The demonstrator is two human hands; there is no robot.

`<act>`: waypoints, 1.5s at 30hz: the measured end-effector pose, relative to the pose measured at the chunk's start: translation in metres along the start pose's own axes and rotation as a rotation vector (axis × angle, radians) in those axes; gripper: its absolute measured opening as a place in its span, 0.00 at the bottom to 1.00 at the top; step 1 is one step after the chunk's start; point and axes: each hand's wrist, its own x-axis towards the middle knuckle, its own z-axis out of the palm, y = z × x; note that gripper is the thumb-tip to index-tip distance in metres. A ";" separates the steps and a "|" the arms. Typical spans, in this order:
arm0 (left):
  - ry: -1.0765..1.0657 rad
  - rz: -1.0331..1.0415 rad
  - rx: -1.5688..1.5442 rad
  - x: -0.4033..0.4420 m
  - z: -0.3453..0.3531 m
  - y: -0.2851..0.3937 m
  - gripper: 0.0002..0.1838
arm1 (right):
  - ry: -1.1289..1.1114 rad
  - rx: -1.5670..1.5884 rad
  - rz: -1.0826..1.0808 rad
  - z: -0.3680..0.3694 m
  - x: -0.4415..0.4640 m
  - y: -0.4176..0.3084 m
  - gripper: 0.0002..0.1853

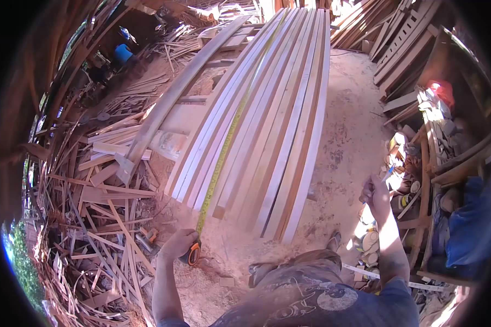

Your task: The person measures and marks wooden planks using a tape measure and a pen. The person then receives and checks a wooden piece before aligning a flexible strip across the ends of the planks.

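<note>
My left hand (179,243) is closed on a tape measure (191,254) with an orange-and-black case, just off the near ends of the boards. Its yellow blade (227,143) runs out along the top of several long, planed wooden boards (267,136) lying side by side, up to their far ends. Out to the right of the boards, my right hand (375,195) is raised with its fingers closed around a thin stick, apparently a pen (388,173), whose bluish end sticks out above the fist.
A long rough plank (185,82) lies left of the boards. Offcuts and scrap strips (112,240) cover the left floor, with a hammer-like tool (145,240) among them. Timber (406,49) leans at the back right. A cluttered shelf with a blue cloth (472,223) stands at right.
</note>
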 end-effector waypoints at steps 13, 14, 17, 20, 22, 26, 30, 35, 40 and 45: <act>0.098 -0.142 -0.273 0.005 0.123 0.164 0.20 | -0.239 0.372 0.183 -0.240 0.155 -0.054 0.20; 0.100 -0.114 -0.261 0.020 0.124 0.186 0.20 | -0.327 0.476 0.305 -0.244 0.169 -0.055 0.21; 0.082 -0.054 -0.170 0.077 0.117 0.218 0.25 | -0.379 0.330 0.431 -0.242 0.210 -0.049 0.21; 0.119 -0.046 -0.121 0.136 0.101 0.265 0.25 | -0.311 0.305 0.422 -0.224 0.220 -0.051 0.22; 0.146 -0.041 -0.052 0.185 0.086 0.281 0.25 | -0.341 0.270 0.319 -0.218 0.234 -0.056 0.21; 0.203 -0.064 -0.014 0.277 0.044 0.323 0.26 | -0.042 -0.015 0.295 -0.168 0.275 -0.113 0.18; 0.259 -0.006 0.040 0.384 0.003 0.347 0.27 | -0.037 -0.008 0.233 -0.134 0.366 -0.164 0.15; 0.207 -0.043 0.078 0.485 -0.025 0.382 0.25 | -0.115 -0.151 0.151 -0.057 0.471 -0.236 0.15; 0.227 -0.098 0.074 0.531 -0.030 0.391 0.21 | -0.217 -0.192 0.178 0.003 0.557 -0.257 0.13; 0.306 -0.248 0.018 0.504 -0.028 0.432 0.18 | -0.392 -0.263 0.211 0.080 0.650 -0.269 0.13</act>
